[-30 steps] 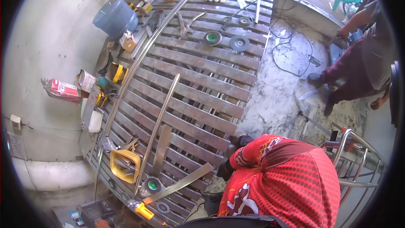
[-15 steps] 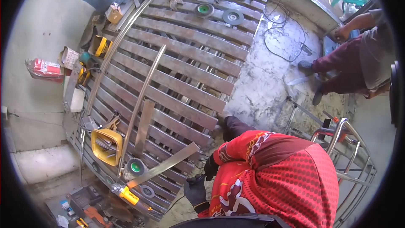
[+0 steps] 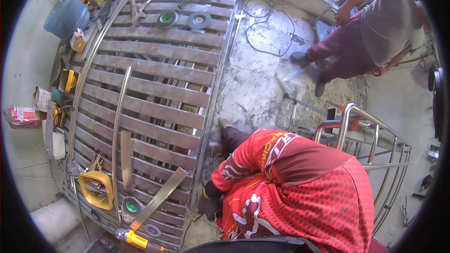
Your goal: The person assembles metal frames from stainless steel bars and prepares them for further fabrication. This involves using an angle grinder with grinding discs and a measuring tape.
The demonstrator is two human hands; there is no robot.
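My right hand [image 3: 213,189], in a dark glove, comes out of the red sleeve [image 3: 234,171] beside the edge of the slatted metal bench [image 3: 154,91]. Just below it is my left hand [image 3: 208,207], also in a dark glove. The two gloves overlap in this view, and their fingers merge into one dark shape. I cannot tell whether anything is held between them. A flat metal strip [image 3: 161,196] lies slanted on the bench nearby. At its lower end is a yellow power tool [image 3: 137,240].
A yellow container [image 3: 97,191] with metal pieces, discs [image 3: 199,19] and a curved tube [image 3: 121,126] lie on the bench. At right stands a tubular metal frame [image 3: 370,164]. Another person [image 3: 375,33] is on the floor side, near a looped cable [image 3: 272,52].
The view has swung right, so the bench sits further left. My gloved hands, apart before, now overlap. The other person shows more fully.
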